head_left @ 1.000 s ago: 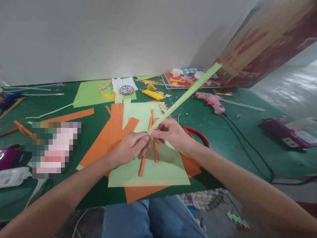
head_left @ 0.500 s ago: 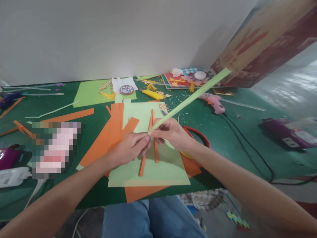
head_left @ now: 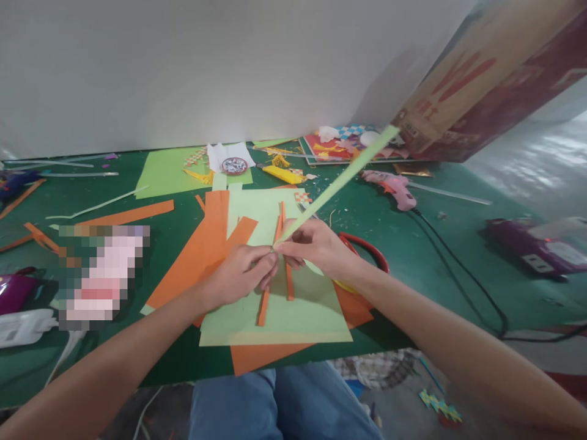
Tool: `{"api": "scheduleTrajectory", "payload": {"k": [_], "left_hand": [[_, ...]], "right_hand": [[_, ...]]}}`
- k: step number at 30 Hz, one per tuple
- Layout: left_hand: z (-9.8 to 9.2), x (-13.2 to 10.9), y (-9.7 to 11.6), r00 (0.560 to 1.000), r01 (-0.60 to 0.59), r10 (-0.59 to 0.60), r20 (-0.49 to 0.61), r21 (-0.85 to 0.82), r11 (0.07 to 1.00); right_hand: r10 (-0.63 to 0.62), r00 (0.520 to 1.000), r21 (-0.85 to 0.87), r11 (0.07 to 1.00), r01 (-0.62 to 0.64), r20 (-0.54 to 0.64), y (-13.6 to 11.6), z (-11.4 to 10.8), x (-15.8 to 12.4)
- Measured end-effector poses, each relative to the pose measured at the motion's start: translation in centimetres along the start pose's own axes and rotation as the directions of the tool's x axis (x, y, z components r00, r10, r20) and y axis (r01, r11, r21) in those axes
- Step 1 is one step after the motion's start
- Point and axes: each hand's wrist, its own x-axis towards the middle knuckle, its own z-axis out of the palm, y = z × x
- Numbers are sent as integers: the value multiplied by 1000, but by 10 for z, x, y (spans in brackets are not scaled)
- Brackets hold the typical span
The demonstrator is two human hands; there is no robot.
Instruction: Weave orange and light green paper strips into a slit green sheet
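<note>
A long light-green paper strip [head_left: 342, 182] rises up and to the right from between my hands. My left hand [head_left: 250, 267] pinches its lower end. Right beside it, my right hand [head_left: 316, 245] also pinches the strip near that end, fingertips almost touching those of the left. Below the hands, two narrow orange paper strips [head_left: 263, 308] lie on pale green paper sheets [head_left: 312, 311]. Red-handled scissors [head_left: 371, 249] lie partly hidden behind my right wrist. Wide orange paper pieces [head_left: 183, 269] spread to the left of my left hand.
A pink glue gun [head_left: 398, 190] with a black cord lies to the right, near a purple power strip [head_left: 536, 247]. A yellow cutter knife [head_left: 283, 175] lies at the back. A blurred-out object [head_left: 105, 275] is at left; a cardboard box [head_left: 486, 85] leans at the right.
The free end of the green strip has swung a little to the left. Both hands stay in nearly the same place, still pinching it.
</note>
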Motion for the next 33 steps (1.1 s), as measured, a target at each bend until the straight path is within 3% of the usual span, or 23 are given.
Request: {"api": "scheduleTrajectory", "payload": {"k": [6, 16, 27, 33], "left_hand": [[1, 0, 0, 999, 17, -16, -33, 36, 999], [-1, 0, 1, 998, 56, -54, 22, -151, 987], [-1, 0, -1, 999, 24, -25, -30, -36, 999], [-2, 1, 0, 1000, -4, 3, -27, -53, 999]], "right_hand": [[-22, 999, 18, 1000, 22, 25, 3, 0, -1], [-16, 999, 31, 999, 17, -48, -4, -3, 0], [-3, 1000, 21, 1000, 3, -25, -5, -3, -2], [46, 999, -30, 999, -46, -4, -6, -2, -2]]}}
